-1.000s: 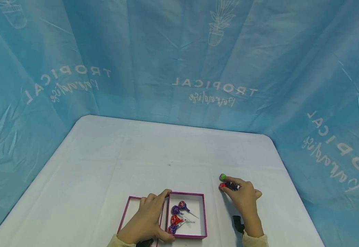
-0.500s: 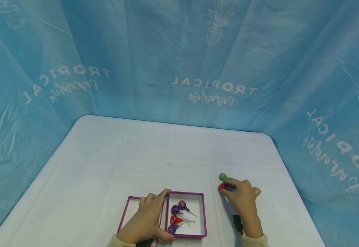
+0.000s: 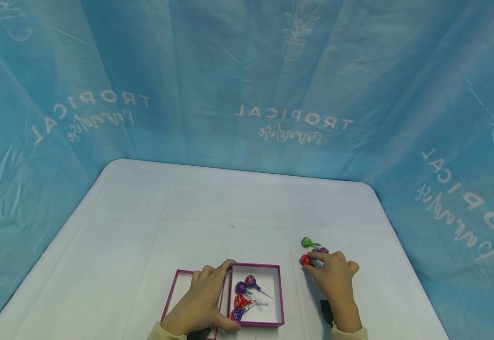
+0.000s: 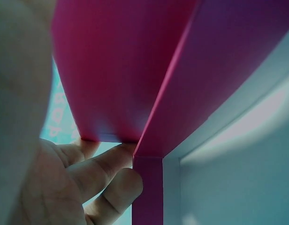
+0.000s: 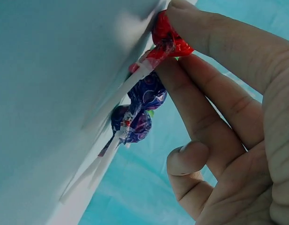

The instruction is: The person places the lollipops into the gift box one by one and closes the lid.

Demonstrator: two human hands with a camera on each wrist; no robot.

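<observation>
My right hand pinches a red-wrapped lollipop between thumb and fingers at the right of the table; its white stick slants away in the right wrist view. Purple-wrapped lollipops lie right beside it, partly behind the fingers in the head view. Just beyond is a green lollipop. My left hand holds the left side of a magenta-edged white box, thumb at the near corner and fingers at the far one. Inside that box are purple lollipops and a red lollipop.
A second magenta-edged box part, perhaps the lid, lies left of the box, partly under my left hand. The white-covered table reaches back to a blue printed curtain.
My right fingers have drawn away from the green lollipop and closed in on the red one. Purple lollipops behind them have come into sight. The left hand stays in place.
</observation>
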